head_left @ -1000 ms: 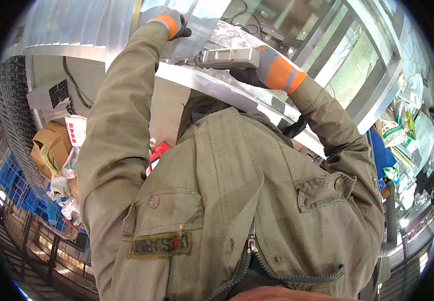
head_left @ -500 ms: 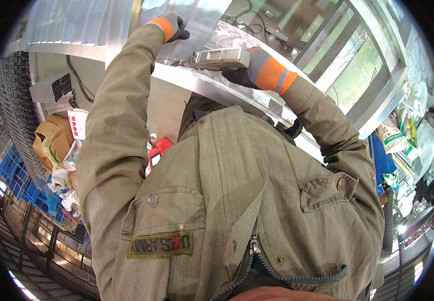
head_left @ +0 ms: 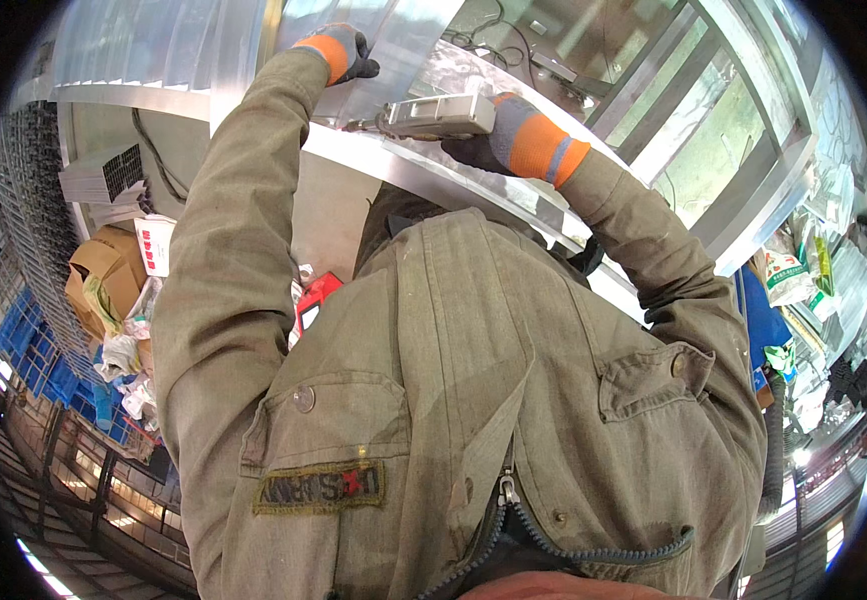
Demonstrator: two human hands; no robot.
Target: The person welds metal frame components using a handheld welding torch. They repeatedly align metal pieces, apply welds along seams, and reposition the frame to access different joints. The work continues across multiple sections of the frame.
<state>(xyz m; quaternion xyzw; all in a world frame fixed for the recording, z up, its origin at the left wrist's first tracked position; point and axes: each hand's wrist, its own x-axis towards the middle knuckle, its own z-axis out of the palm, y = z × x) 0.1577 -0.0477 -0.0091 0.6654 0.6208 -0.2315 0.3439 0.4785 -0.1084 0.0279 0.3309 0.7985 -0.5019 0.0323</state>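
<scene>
Viewed remotely, I see the grey handheld tool (head_left: 438, 116) at twelve o'clock, its rear end grasped by the right hand (head_left: 513, 132). It lies at four o'clock from the left hand (head_left: 350, 58), fingers curled; I cannot tell whether around anything.

Dark barred framework (head_left: 103, 495) at lower left, bright light strip (head_left: 41, 566) beside it.

Wears a faded olive-drab field jacket (head_left: 453, 320) with creased long sleeves (head_left: 228, 230), flap chest pockets (head_left: 358, 425), round metal snaps (head_left: 303, 399), a rectangular lettered patch (head_left: 318, 488) bearing a red mark, and a coarse-toothed zipper (head_left: 507, 492). Has on grey-and-black knit work gloves (head_left: 531, 138) with orange cuffs.
</scene>
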